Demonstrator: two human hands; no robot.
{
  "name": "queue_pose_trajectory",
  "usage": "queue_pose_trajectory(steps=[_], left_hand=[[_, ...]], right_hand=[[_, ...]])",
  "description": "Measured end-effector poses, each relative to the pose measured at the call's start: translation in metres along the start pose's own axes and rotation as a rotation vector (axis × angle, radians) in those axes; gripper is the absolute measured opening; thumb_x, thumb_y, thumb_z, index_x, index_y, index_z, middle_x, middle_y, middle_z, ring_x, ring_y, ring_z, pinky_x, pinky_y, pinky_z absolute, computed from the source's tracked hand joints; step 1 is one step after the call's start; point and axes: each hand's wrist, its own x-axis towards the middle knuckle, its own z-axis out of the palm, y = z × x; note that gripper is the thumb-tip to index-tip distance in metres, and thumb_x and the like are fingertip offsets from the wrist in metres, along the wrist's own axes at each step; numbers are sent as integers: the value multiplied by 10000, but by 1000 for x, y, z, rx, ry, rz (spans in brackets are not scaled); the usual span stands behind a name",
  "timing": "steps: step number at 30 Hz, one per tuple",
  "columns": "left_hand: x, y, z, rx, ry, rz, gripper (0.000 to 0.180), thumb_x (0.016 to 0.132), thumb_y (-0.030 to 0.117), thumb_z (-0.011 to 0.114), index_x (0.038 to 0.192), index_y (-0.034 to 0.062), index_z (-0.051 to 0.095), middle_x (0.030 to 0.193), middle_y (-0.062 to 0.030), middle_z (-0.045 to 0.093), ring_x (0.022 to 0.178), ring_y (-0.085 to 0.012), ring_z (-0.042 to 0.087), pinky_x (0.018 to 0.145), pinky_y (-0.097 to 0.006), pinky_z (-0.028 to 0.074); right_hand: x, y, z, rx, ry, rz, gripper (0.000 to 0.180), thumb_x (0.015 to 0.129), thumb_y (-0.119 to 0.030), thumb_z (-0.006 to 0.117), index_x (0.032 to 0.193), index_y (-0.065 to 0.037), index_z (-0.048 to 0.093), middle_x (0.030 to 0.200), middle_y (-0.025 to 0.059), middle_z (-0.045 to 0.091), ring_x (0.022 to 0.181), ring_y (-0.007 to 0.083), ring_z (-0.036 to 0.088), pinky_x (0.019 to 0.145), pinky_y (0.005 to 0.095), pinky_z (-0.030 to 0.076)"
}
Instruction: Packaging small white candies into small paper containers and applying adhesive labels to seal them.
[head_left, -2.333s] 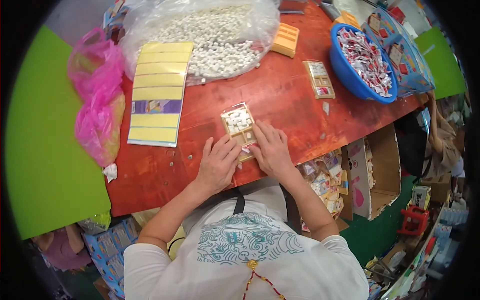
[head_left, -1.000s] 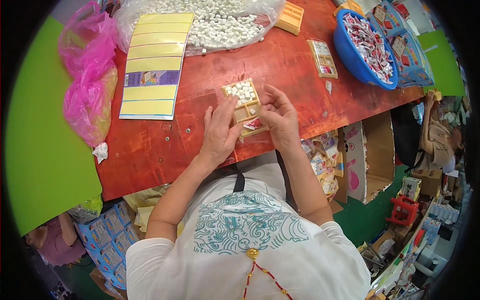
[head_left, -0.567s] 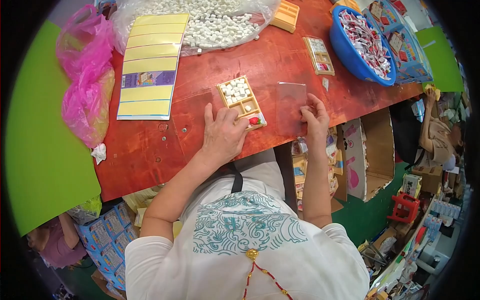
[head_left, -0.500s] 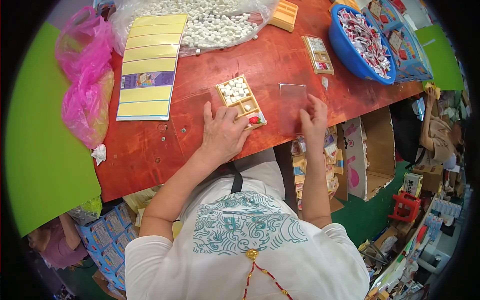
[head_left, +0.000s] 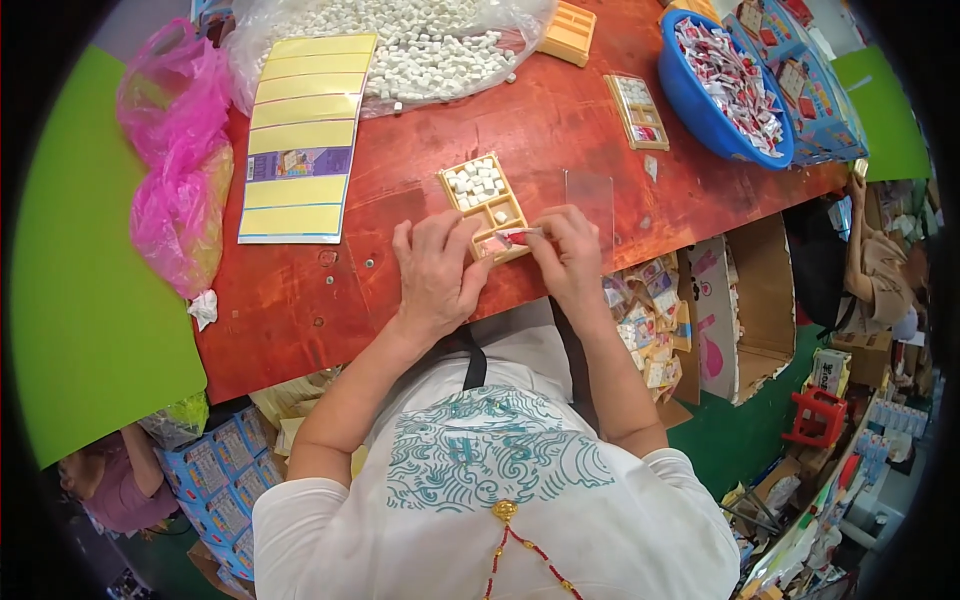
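One tray point(head_left: 489, 204) lies between the spread left hand point(head_left: 433, 272) and the right hand point(head_left: 571, 258) pinching a red packet point(head_left: 516, 237).

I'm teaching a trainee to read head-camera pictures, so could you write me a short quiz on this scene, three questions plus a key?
1. True or false: the right hand has its fingertips at a red-and-white packet at the near end of the compartmented tray.

2. Where does the transparent sheet lie?
A) Inside the blue basin
B) On the red table, to the right of the tray
C) Under the pink bag

3. How many white cubes show in the right-hand compartment of the tray's middle row?

Key: 1. True. 2. B. 3. One.
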Motion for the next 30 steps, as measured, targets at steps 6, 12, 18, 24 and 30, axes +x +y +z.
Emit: queue_pose_trajectory(steps=[6, 12, 18, 24, 30], left_hand=[[3, 16, -5, -678, -204, -400, 187, 885, 159, 572, 1016, 29, 601, 815, -64, 593, 723, -207, 574, 650, -318, 421], [-8, 15, -29, -1134, -504, -728, 148, 943, 174, 518, 877, 50, 563, 707, 14, 527, 622, -58, 454, 560, -210, 353], [-23, 9, -37, -1008, -628, -664, 156, 943, 179, 511, 871, 51, 565, 672, 22, 504, 606, -55, 444, 552, -213, 356], [-13, 4, -28, -159, -134, -147, 201, 809, 98, 621, 1000, 48, 586, 1111, -104, 603, 1016, -292, 560, 860, -401, 391], [-10, 5, 4, 192, -247, 212, 488, 817, 209, 645, 1268, 56, 539, 1352, -130, 494, 1315, -301, 392, 1029, -579, 243]], right_hand=[[-9, -28, 4, 310, 76, 53, 59, 849, -47, 647, 876, -8, 611, 900, 39, 562, 800, 104, 528, 674, 247, 420], [-27, -18, -7, 931, -171, 517, 65, 857, -78, 637, 871, -25, 601, 860, -20, 567, 821, 59, 507, 720, 213, 391], [-40, -24, -15, 820, -303, 556, 87, 859, -102, 641, 858, -30, 593, 817, -31, 545, 797, 47, 484, 715, 211, 376], [-2, -11, -3, 282, -140, 215, 132, 831, -101, 641, 822, 23, 594, 691, 67, 517, 624, 134, 516, 560, 285, 388], [11, -6, 14, -238, -144, 6, 95, 825, -115, 630, 843, -22, 627, 819, 114, 586, 810, 277, 580, 752, 389, 397]])
